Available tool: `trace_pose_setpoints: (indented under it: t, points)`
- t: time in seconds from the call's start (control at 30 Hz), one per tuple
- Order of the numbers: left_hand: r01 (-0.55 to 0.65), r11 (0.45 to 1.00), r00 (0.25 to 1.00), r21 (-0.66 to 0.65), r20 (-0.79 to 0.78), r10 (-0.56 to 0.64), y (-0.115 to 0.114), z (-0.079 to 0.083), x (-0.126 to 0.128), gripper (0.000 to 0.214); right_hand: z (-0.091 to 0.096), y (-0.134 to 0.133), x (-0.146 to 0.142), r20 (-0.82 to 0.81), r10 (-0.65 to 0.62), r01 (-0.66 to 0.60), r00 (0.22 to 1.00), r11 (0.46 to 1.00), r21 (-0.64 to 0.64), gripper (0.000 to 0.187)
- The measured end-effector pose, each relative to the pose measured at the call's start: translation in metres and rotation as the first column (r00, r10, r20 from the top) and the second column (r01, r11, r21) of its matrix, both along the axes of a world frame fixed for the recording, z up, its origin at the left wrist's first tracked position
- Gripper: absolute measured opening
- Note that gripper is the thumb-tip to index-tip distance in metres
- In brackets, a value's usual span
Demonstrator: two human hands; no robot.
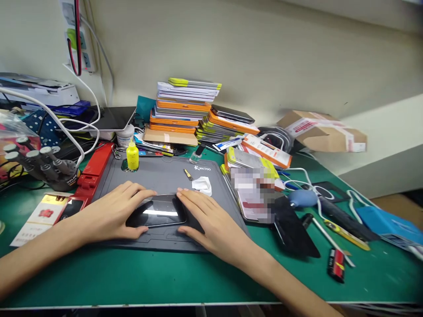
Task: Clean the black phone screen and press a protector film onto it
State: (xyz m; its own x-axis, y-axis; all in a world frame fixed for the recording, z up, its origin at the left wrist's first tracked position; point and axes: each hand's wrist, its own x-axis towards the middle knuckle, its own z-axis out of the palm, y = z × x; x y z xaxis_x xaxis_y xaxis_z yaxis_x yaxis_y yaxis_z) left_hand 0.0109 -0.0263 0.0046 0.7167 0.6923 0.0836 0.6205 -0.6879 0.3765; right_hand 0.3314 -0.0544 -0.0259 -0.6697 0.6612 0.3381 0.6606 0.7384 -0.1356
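Note:
A black phone (157, 211) lies flat, screen up, on a grey work mat (165, 176) on the green table. My left hand (112, 213) grips its left end, fingers along the far edge and thumb at the near edge. My right hand (206, 218) holds the right end the same way, fingers stretched over the mat. A small white wipe (202, 184) and a tiny brass tool (188, 174) lie on the mat just beyond the phone. A yellow bottle (132, 156) stands at the mat's far left corner.
Stacked phone boxes (185, 108) stand at the back. A red tray (94, 171) and a screwdriver rack (42, 165) sit left. Right of the mat lie a dark phone panel (294, 229), a blue air blower (302, 198), tools, cables and a cardboard box (324, 132).

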Motion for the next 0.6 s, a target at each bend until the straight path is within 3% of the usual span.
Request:
trace_pose_setpoints:
  t: [0.13,0.4,0.6]
  points:
    - [-0.045,0.993,0.997,-0.11,0.052,0.051,0.003,-0.002,-0.001,0.076,0.003,0.008,-0.008,0.06,0.135,-0.136,0.989,0.991,0.003,0.06]
    - [-0.041,0.95,0.998,-0.308,0.04,0.056,0.007,0.008,-0.015,0.107,0.009,0.023,-0.026,0.07,0.292,-0.279,0.954,0.948,-0.151,0.073]
    - [-0.042,0.936,0.997,-0.349,0.045,0.061,0.01,0.006,-0.021,0.118,0.013,0.029,-0.063,0.055,0.356,-0.345,0.933,0.927,-0.148,0.071]
